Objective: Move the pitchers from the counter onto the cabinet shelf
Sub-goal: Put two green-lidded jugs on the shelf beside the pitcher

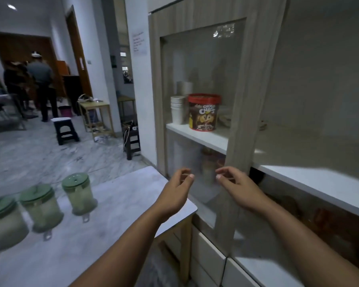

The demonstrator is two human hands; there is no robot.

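Hands (203, 183) empty before glass door (201, 96); 3 pitchers (42, 208) on counter (120, 195).

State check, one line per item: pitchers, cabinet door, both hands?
Pitchers: three, lids on, upright on the counter.
Cabinet door: glass, swung open.
Shelf: holds a Choco Chips tub and stacked paper cups.
Left hand: loosely curled, holds nothing.
Right hand: loosely curled, holds nothing, by the door edge.
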